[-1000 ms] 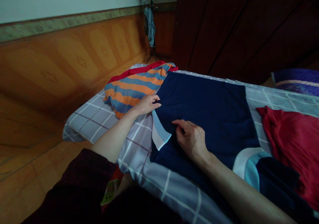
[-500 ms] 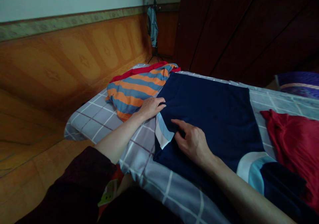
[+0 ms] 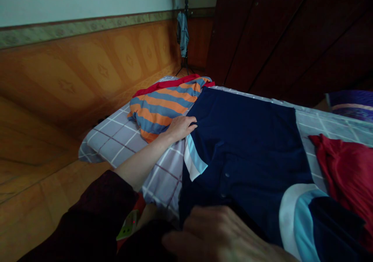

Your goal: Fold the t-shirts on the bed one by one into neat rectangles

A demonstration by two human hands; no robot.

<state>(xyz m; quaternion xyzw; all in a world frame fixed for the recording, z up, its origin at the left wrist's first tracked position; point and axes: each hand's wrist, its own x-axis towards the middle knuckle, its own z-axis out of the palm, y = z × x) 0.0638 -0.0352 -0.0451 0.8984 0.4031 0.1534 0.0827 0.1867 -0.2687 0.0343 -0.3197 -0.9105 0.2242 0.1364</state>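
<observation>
A navy shirt (image 3: 250, 130) with light blue and white trim lies spread on the bed, with small buttons and creases on its near part. At the shirt's left edge, just above a striped trim end (image 3: 196, 159), my left hand (image 3: 182, 128) is closed with its thumb and fingers on the fabric. My right hand (image 3: 217, 231), blurred and close to the camera, is curled at the shirt's near edge; its fingertips are hidden, and dark cloth rises beside it. A curved white and light blue band (image 3: 294, 211) lies to the right.
An orange and grey striped garment (image 3: 163, 106) with red cloth lies at the far left of the checked bedsheet (image 3: 107, 141). Red fabric (image 3: 346, 165) lies at right. A green power strip (image 3: 128, 225) is below the bed edge. Behind stand a coat rack (image 3: 185, 32) and a dark wardrobe (image 3: 271, 40).
My right hand has moved from the middle of the shirt down toward me, uncovering buttons and creases. My left hand stays at the shirt's left edge. The view has shifted slightly.
</observation>
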